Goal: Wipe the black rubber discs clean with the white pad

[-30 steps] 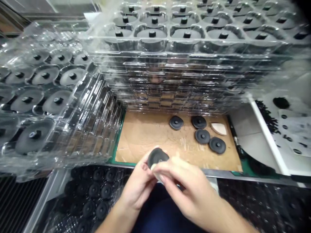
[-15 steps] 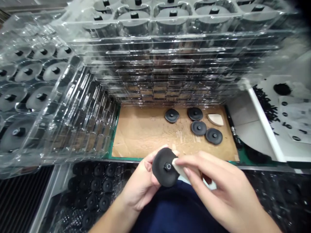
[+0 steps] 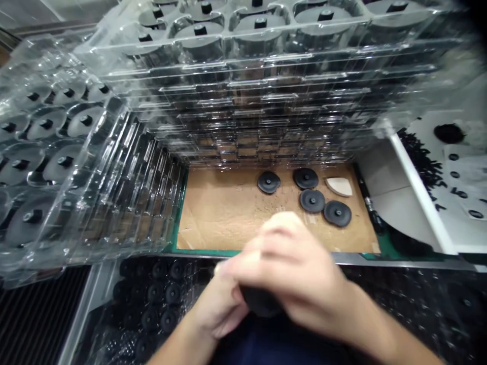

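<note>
Low in front of me, my left hand (image 3: 218, 304) grips a black disc-shaped part (image 3: 262, 302) with a rounded edge. Across the top of this disc lies my right hand (image 3: 289, 258), fingers bent and smeared by motion. At its fingertips a bit of a pale pad (image 3: 219, 267) shows; the rest of the pad and the disc's central stub are covered by the hand. Beyond my hands, several similar black discs, one of them a disc (image 3: 269, 182) apart from the others, rest stub up on a cardboard sheet (image 3: 213, 213). A cream wedge-shaped pad (image 3: 339, 186) lies beside them.
Tall stacks of clear plastic trays filled with discs rise behind (image 3: 258, 66) and at the left (image 3: 125, 167). A white partition (image 3: 416, 187) stands at right, with small black pieces (image 3: 422, 162) past it. A dark pen-like tool (image 3: 371, 205) lies along the cardboard's right edge.
My right hand has swung left and up over the disc, now covering most of it. The disc sits slightly lower. The discs on the cardboard have stayed in place.
</note>
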Available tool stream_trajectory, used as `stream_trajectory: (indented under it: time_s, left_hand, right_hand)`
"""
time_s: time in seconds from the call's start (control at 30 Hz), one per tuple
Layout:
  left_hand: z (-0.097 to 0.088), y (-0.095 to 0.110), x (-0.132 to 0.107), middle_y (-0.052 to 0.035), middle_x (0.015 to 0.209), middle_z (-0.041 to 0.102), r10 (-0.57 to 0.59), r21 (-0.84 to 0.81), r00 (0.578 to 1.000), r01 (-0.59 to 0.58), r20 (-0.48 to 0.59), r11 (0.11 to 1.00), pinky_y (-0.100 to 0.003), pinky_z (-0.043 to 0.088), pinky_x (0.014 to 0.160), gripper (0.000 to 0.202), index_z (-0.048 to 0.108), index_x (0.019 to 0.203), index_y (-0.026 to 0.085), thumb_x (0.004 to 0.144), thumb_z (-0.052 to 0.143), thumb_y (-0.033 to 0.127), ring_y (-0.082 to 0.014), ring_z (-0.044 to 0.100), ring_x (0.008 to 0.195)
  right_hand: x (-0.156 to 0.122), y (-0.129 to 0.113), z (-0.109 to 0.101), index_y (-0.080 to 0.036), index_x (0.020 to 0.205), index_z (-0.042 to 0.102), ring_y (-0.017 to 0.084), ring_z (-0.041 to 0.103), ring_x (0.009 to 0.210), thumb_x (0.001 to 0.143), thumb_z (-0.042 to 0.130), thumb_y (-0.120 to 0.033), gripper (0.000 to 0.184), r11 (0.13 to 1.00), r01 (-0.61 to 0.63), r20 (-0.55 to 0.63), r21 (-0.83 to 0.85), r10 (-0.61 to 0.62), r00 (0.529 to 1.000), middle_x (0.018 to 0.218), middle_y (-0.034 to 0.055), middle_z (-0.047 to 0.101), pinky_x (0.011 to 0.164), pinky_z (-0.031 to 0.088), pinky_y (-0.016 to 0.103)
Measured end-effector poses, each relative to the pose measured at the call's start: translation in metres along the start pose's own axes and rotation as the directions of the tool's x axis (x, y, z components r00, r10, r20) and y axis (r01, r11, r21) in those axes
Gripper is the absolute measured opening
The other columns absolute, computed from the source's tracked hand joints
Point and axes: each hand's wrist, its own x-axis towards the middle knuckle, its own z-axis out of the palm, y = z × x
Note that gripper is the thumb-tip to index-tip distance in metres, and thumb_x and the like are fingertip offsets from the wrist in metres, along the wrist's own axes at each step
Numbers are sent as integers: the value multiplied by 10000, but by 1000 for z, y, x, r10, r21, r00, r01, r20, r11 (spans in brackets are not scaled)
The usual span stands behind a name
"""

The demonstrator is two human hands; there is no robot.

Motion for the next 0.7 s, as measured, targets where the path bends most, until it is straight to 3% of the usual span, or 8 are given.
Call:
stream_trajectory:
  time_s: [0.07, 0.13, 0.17, 0.27, 0.33, 0.47, 0.6, 0.7]
  left_hand:
    - [0, 3, -1, -60, 944, 712, -58, -66, 995, 64, 80, 996, -367, 571, 772, 585, 724, 945, 197, 416, 877, 395, -283, 672, 909]
    - [-2, 6, -2, -59, 1055, 701, -80, -149, 989, 98, 126, 984, -308, 578, 740, 601, 698, 1023, 230, 461, 871, 352, -246, 681, 911]
    - [-4, 7, -3, -61, 1092, 695, -76, -177, 989, 99, 128, 979, -295, 577, 746, 584, 689, 1046, 241, 495, 859, 336, -238, 679, 932]
    - [-11, 7, -1, -82, 1094, 703, -56, -202, 992, 79, 116, 976, -297, 579, 760, 539, 689, 1048, 227, 542, 832, 345, -245, 671, 977]
    - [-15, 6, 1, -92, 1089, 704, -48, -206, 993, 69, 109, 976, -299, 579, 762, 548, 680, 1068, 222, 555, 824, 353, -252, 664, 996]
    - [-21, 3, 5, -87, 1143, 680, -50, -215, 997, 60, 55, 975, -296, 571, 779, 559, 657, 1111, 229, 584, 815, 331, -236, 664, 984]
    - [-21, 2, 9, -89, 1072, 701, -35, -244, 999, 30, -18, 969, -281, 558, 800, 502, 684, 1043, 179, 582, 820, 326, -211, 673, 936]
    - [-19, 0, 12, -88, 1042, 706, -20, -266, 999, 9, -37, 964, -290, 541, 833, 470, 687, 1013, 162, 585, 825, 299, -207, 671, 930]
  right_hand:
    - [-6, 21, 2, -246, 1081, 634, 130, 620, 797, 914, 469, -189, 242, 958, -267, -116, 108, 279, 953, 903, -6, 697, 743, 496, 286]
    - [-18, 47, 8, -252, 1186, 579, 140, 626, 754, 854, 561, -239, 333, 846, -504, -133, 176, 528, 839, 907, 9, 669, 670, 527, 272]
    - [-26, 59, 13, -247, 1197, 575, 141, 624, 723, 832, 586, -260, 365, 804, -567, -110, 178, 589, 801, 892, 13, 655, 639, 535, 267]
    - [-53, 84, 39, -221, 1013, 684, 164, 631, 760, 842, 542, -269, 227, 780, -619, -65, 92, 625, 778, 867, 40, 629, 681, 551, 302]
    - [-70, 89, 57, -206, 913, 717, 205, 633, 865, 869, 474, -260, 253, 768, -641, -96, 22, 639, 763, 940, 81, 614, 756, 544, 366]
    - [-95, 81, 80, -204, 1088, 666, 259, 629, 917, 836, 513, -300, 310, 728, -678, -147, -102, 663, 734, 1195, 142, 520, 741, 545, 436]
    - [-99, 81, 80, -182, 1122, 644, 240, 645, 757, 834, 506, -313, 345, 723, -672, -156, -161, 653, 741, 1022, 136, 588, 610, 550, 389]
    - [-82, 85, 65, -171, 1066, 650, 229, 652, 762, 878, 442, -296, 308, 740, -655, -180, -154, 631, 755, 921, 109, 651, 659, 545, 372]
